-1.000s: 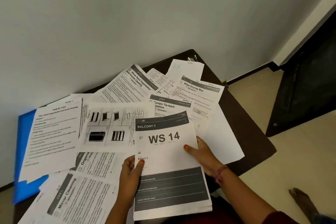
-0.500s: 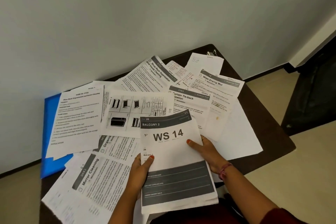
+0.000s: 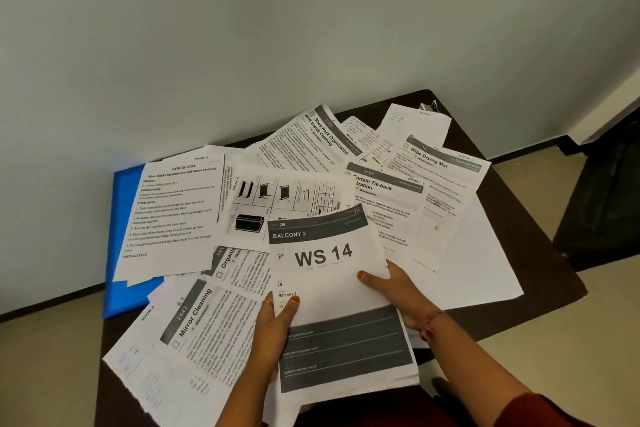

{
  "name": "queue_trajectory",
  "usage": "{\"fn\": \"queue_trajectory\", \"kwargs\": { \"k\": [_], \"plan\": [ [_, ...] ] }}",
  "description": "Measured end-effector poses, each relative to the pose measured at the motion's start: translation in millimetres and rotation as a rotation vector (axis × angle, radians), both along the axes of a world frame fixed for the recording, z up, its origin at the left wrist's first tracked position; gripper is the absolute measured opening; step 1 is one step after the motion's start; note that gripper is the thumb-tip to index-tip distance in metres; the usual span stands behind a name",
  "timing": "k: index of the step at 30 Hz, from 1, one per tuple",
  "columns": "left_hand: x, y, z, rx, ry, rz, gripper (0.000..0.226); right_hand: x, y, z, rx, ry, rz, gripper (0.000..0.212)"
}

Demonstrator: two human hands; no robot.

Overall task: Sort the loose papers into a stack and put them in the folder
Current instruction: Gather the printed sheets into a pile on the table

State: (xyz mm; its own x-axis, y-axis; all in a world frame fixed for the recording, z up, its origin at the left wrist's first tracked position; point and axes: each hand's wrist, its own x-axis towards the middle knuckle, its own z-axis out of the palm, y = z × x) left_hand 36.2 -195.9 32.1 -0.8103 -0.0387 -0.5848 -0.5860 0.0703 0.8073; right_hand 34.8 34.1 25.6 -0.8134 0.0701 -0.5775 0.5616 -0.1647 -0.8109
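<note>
Head view: a dark table [image 3: 540, 308] occupies the lower centre of the frame, set against a pale wall [image 3: 242, 28]. Loose papers [image 3: 311, 156] cover most of the tabletop in an overlapping spread. A blue folder [image 3: 121, 246] lies at the left of the frame, largely covered by a text sheet [image 3: 169, 215] headed "TASK ID: 2723". A "Mirror Cleaning" sheet [image 3: 194, 329] sits at the lower left, overhanging the table edge. A "Wipe Drying Mat" sheet [image 3: 440, 177] lies at the upper right. A small stack [image 3: 332, 291], with the "WS 14" sheet on top, is held at lower centre, above the spread. The left hand [image 3: 273, 322] grips the stack's left edge, thumb on top and fingers hidden beneath. The right hand [image 3: 398, 291] grips the right edge, thumb pressed on the top sheet, fingers curled under. A metal clip [image 3: 428, 107] rests at the table's far corner, upper right. Tan floor [image 3: 571, 350] shows at lower right.
</note>
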Motion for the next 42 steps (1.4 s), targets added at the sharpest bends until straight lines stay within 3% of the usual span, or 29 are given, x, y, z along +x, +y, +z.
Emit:
{"fn": "queue_trajectory", "kwargs": {
  "k": [10,16,33,42],
  "plan": [
    [3.4,-17.6,-3.3,0.051,-0.018,0.046,0.039,-3.7,-14.6,-5.5,0.009,-0.033,0.04,0.029],
    [11.9,-34.8,-7.7,0.015,-0.027,0.103,0.04,-7.1,-33.7,-3.2,-0.005,-0.035,0.082,0.026],
    [33.2,-96.8,-17.6,0.024,-0.046,0.269,0.04,-17.4,-100.2,-11.3,0.074,0.014,0.267,0.037],
    [35.7,-106.4,-20.1,0.055,-0.05,0.29,0.038,-11.9,-110.0,-10.3,-0.07,-0.04,0.212,0.031]
  ]
}}
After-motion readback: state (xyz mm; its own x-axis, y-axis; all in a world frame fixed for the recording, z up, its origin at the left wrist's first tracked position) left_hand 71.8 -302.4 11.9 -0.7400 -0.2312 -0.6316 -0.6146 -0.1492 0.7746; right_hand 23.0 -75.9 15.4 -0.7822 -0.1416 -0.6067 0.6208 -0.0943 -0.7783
